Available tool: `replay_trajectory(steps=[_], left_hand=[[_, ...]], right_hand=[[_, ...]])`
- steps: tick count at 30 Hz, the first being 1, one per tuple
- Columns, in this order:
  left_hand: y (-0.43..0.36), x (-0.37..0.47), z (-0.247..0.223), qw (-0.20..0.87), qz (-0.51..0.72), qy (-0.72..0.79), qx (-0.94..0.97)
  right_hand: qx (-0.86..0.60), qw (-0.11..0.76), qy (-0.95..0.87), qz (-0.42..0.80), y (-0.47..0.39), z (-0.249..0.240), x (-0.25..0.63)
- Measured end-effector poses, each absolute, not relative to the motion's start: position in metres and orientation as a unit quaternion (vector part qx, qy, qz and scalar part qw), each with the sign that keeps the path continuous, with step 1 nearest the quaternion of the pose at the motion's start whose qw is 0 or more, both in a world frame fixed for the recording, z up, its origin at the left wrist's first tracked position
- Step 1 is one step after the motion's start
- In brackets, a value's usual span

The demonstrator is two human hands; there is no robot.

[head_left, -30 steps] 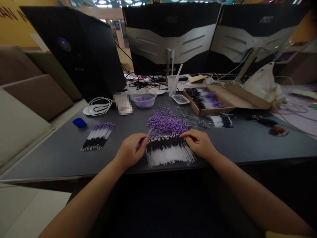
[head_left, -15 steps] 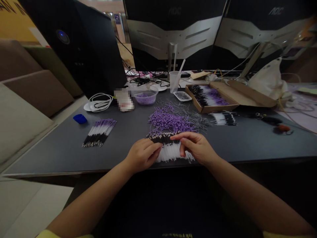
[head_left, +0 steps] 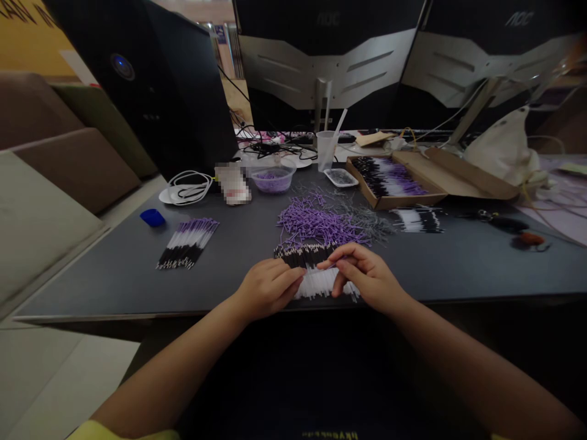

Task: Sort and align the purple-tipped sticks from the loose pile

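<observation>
A row of thin black-and-white sticks (head_left: 316,282) with metal tips lies at the table's front edge, under my hands. My left hand (head_left: 270,286) rests over the row's left part, thumb and fingers pressed together; whatever they hold is hidden. Over the right part, my right hand (head_left: 367,275) has its thumb against its bent fingers in a pinch. Something thin may be at those fingertips, too small to name. Just beyond the row is a loose heap of short purple sticks (head_left: 316,221), with a tangle of thin grey pins (head_left: 378,223) on its right.
Left stand a bundle of purple, white and black sticks (head_left: 188,243) and a blue cap (head_left: 152,217). Behind are a clear tub (head_left: 274,178), plastic cup (head_left: 325,150), small white tray (head_left: 340,178) and open cardboard box (head_left: 408,200). More sticks (head_left: 418,220) lie right. Monitors (head_left: 328,61) stand behind.
My right hand has shifted slightly down and right, and its thumb has come closer to the index finger. My left hand stays nearly in place. The whole view has shifted a little.
</observation>
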State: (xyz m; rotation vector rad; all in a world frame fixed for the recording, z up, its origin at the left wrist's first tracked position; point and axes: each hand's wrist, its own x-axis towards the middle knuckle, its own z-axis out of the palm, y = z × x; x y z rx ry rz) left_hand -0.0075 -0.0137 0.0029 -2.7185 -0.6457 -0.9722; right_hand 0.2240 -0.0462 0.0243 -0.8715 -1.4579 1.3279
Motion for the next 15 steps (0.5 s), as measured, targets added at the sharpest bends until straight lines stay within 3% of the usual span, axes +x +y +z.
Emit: replay_trajectory(steps=[15], left_hand=[[-0.0130,-0.0048,0.0037,0.110,-0.337,-0.202,-0.913]], right_hand=[[-0.352,0.487,-0.653,0.460,-0.0513,0.0253,0.2211]])
